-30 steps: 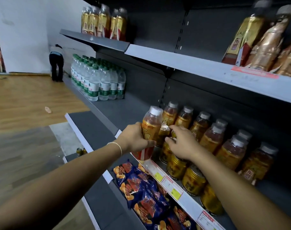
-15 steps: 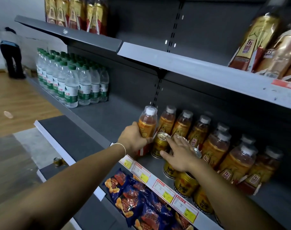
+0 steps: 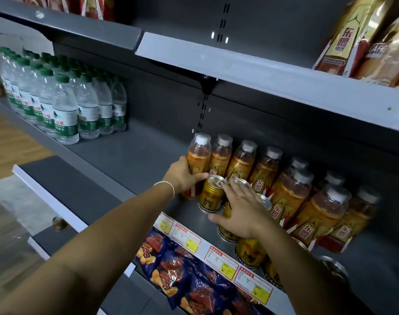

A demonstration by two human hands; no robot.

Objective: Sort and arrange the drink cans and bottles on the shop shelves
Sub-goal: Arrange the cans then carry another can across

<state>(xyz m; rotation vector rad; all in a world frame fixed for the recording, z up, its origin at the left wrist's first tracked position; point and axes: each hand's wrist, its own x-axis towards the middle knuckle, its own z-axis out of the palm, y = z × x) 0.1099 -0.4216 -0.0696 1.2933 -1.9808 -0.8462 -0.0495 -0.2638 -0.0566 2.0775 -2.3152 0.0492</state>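
My left hand (image 3: 184, 176) holds the orange drink bottle (image 3: 199, 155) at the left end of its row. The fingers curl round its label, low on the body, and the thumb lies across the front. This bottle stands on the middle shelf (image 3: 125, 155) and touches the next one.

My right hand (image 3: 241, 212) lies over the gold cans (image 3: 250, 251) in front of the bottles, with the fingers apart and nearly straight, pinching nothing. One fingertip touches the rim of the leftmost gold can (image 3: 211, 197), which stands just beside the held bottle. The can under my palm is mostly hidden.

A thin bracelet (image 3: 169, 186) is on my left wrist. The other orange bottles (image 3: 241, 164) go to the right behind the cans, close together.

Along the shelf edge are price labels (image 3: 187, 237), and below them lie blue snack packets (image 3: 182, 269). Far left on the same shelf, well apart, stand water bottles (image 3: 64, 110) with green caps. On the upper shelf (image 3: 262, 71) at the right are tall bottles (image 3: 353, 35) with gold and red labels, rather blurred.
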